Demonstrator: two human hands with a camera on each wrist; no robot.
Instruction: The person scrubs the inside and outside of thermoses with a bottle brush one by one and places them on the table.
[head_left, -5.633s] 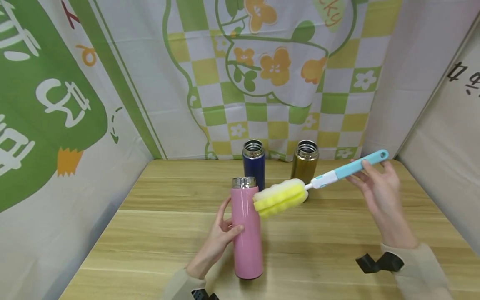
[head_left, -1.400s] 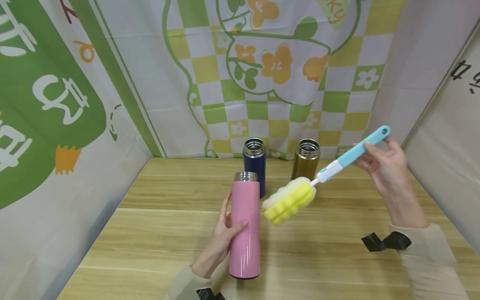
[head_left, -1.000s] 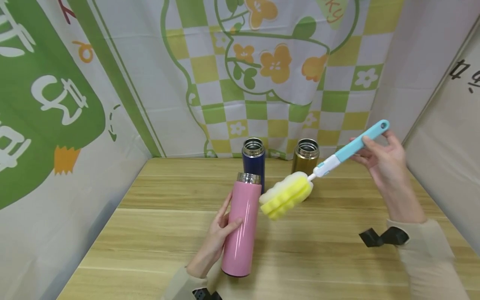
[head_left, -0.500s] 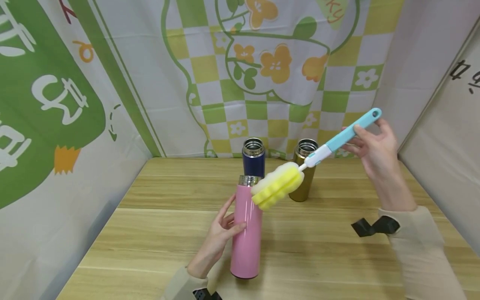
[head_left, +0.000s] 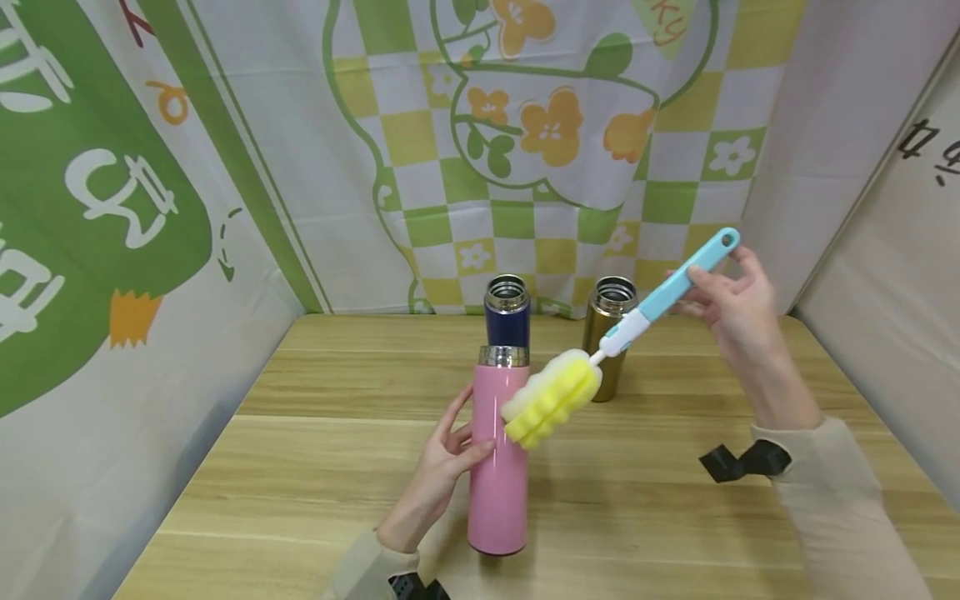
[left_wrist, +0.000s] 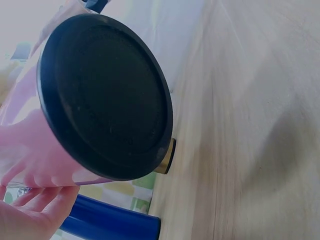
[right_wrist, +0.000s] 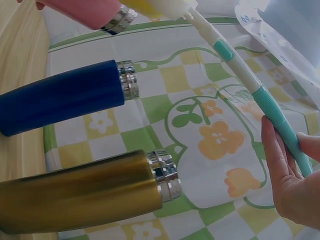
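Observation:
My left hand [head_left: 438,471] grips a pink thermos bottle [head_left: 498,492] round its middle and holds it nearly upright. In the left wrist view the bottle's black base [left_wrist: 107,97] hangs clear of the table. My right hand [head_left: 738,312] pinches the turquoise handle of a bottle brush [head_left: 667,292] between thumb and fingers. The yellow and white sponge head [head_left: 553,398] slants down to the left and overlaps the pink bottle's upper right side in the head view. The bottle's steel neck [head_left: 504,357] shows above the sponge tip.
A blue thermos bottle [head_left: 507,321] and a gold thermos bottle [head_left: 613,367] stand uncapped at the back of the wooden table [head_left: 322,467]. Behind them hangs a green and yellow checked cloth [head_left: 555,225]. Fabric walls close in the left and right sides.
The brush has moved left, its sponge now overlapping the pink bottle, after rising and then dipping slightly. The pink bottle has tilted to the right, straightened again and shifted slightly right. Both grips persist.

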